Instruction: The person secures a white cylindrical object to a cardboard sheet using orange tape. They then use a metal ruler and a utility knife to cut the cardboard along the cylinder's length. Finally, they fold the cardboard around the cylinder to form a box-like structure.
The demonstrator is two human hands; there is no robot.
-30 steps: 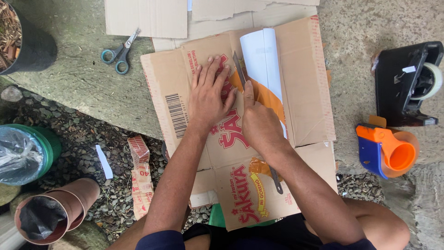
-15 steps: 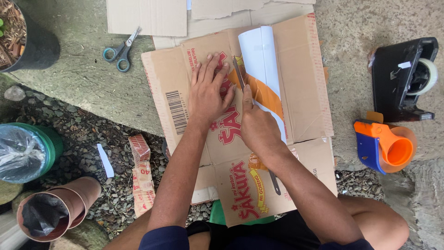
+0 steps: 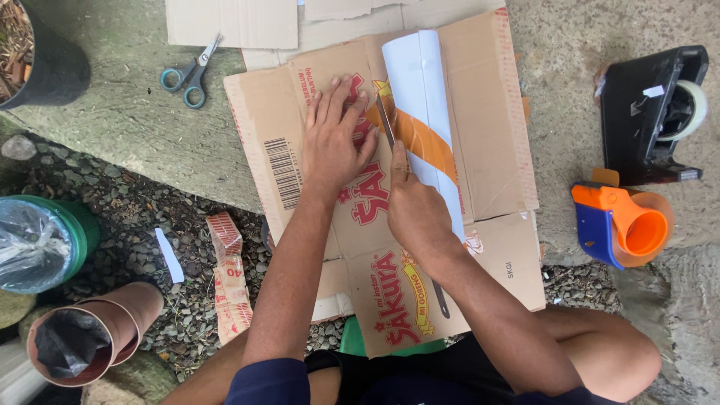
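— While the left hand (image 3: 334,142) lies flat on the flattened cardboard box (image 3: 480,97), what are its fingers doing?

— Spread apart, palm down, pressing the board against the concrete slab (image 3: 135,127). Just right of it the right hand (image 3: 416,210) has its fingers curled tight round a thin metal blade (image 3: 384,124), its tip running along the left edge of a white sheet with an orange band (image 3: 420,97) lying on the box.

— And round about?

— Blue-handled scissors (image 3: 191,75) lie far left on the slab. An orange and blue tape gun (image 3: 622,225) and a black tape dispenser (image 3: 649,112) sit well to the right. Near left, on the gravel, stand a brown pipe (image 3: 90,337) and a green bucket (image 3: 45,244).
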